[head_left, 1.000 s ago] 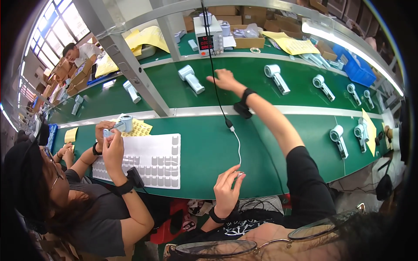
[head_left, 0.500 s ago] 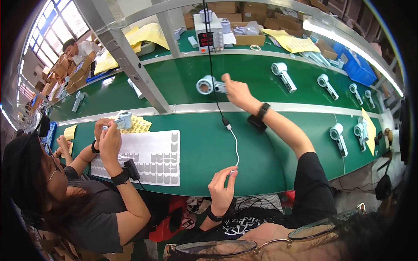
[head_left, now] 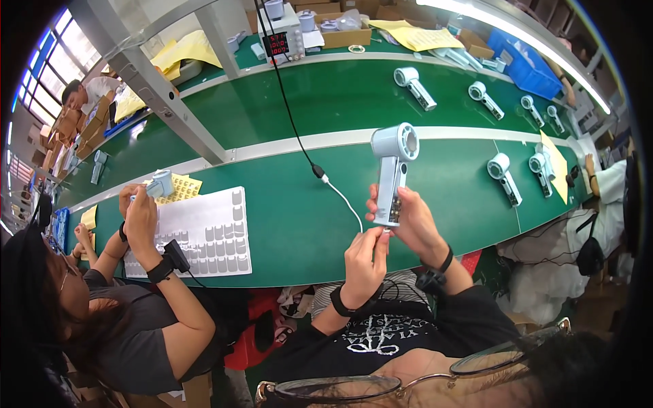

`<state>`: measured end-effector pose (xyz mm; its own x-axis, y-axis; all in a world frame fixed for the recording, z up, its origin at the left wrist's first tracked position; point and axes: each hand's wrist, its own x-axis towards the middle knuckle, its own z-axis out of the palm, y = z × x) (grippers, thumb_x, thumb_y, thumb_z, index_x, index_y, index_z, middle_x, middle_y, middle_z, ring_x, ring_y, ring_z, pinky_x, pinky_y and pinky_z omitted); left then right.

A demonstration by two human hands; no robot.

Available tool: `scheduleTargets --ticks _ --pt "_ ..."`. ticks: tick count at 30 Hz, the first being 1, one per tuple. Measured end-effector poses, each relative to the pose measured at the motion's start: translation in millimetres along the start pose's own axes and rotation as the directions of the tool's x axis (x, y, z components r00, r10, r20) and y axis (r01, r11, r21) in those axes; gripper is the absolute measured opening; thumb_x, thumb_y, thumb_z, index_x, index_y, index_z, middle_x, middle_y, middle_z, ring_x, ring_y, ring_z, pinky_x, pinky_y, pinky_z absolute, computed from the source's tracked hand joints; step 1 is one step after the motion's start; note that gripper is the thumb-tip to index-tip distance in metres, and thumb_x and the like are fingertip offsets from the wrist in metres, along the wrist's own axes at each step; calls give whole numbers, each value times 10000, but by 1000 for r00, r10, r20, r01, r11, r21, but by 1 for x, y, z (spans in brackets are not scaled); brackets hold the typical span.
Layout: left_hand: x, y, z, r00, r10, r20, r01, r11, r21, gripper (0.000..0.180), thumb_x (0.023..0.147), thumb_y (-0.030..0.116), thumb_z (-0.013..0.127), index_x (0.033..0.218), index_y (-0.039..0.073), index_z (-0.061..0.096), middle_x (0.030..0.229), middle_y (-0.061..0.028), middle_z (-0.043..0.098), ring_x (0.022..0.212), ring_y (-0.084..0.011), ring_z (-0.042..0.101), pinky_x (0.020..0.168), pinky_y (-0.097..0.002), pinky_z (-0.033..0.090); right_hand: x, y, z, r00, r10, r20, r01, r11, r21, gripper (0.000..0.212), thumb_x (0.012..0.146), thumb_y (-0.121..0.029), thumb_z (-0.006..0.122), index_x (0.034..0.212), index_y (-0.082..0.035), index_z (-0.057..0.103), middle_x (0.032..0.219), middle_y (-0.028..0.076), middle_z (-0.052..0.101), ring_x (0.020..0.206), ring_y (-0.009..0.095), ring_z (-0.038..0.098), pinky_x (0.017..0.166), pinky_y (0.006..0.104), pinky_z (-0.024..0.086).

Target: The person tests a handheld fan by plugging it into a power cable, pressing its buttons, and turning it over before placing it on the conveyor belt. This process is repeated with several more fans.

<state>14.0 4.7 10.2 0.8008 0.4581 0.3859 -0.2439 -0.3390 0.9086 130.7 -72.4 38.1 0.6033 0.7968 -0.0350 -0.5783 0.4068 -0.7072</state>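
A light blue handheld fan (head_left: 391,178) stands nearly upright in front of me, its round head on top and small parts exposed along its handle. My right hand (head_left: 417,222) is wrapped around the lower handle. Below it, my left hand (head_left: 364,264) pinches the plug end of a white cable (head_left: 347,198) against the bottom of the handle. Whether the plug sits inside the fan's socket cannot be made out. The white cable joins a black cable (head_left: 291,115) hanging from above.
More fans lie on the green bench (head_left: 299,224) at right, one fan (head_left: 503,178) nearest, and on the green surface behind the metal rail (head_left: 306,144). At left a co-worker's hands (head_left: 139,211) hold another fan over a white label sheet (head_left: 204,238). A power supply (head_left: 280,37) stands behind.
My right hand has brought the fan from behind the rail toward me and raised it upright. My left hand has moved the cable's plug up to the handle's bottom. The view has shifted right.
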Motion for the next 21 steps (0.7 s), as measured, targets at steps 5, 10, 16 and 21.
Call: scheduleTargets --ticks 5,10,16,21 --pt "-2 7 6 988 115 -107 -95 979 180 53 897 25 577 875 -20 594 653 -103 579 555 -246 539 534 -347 418 -7 17 13 992 -68 -102 86 979 186 394 950 -202 504 1286 -39 380 1081 98 512 922 189 531 822 355 493" --pt "-4 7 0 989 121 -81 -91 950 298 34 870 4 588 851 -22 593 645 -123 573 564 -291 537 534 -367 413 -7 35 13 969 -192 -157 184 981 -69 299 944 -104 507 1203 -43 369 1084 78 502 912 170 536 821 323 489" --pt "-9 9 -11 1000 11 -27 -5 973 232 51 855 -12 583 808 -24 565 653 -159 566 570 -341 526 523 -406 396 -9 47 14 936 -349 -41 319 893 -317 400 901 -6 524 1242 -40 318 1106 84 478 912 155 521 821 317 468" --pt "-12 8 -15 996 -71 -51 80 977 195 81 865 -13 572 793 -30 540 652 -165 568 557 -334 542 503 -407 393 -7 57 16 914 -406 15 379 838 -392 447 895 22 511 1275 -41 284 1117 87 472 916 157 516 825 315 460"
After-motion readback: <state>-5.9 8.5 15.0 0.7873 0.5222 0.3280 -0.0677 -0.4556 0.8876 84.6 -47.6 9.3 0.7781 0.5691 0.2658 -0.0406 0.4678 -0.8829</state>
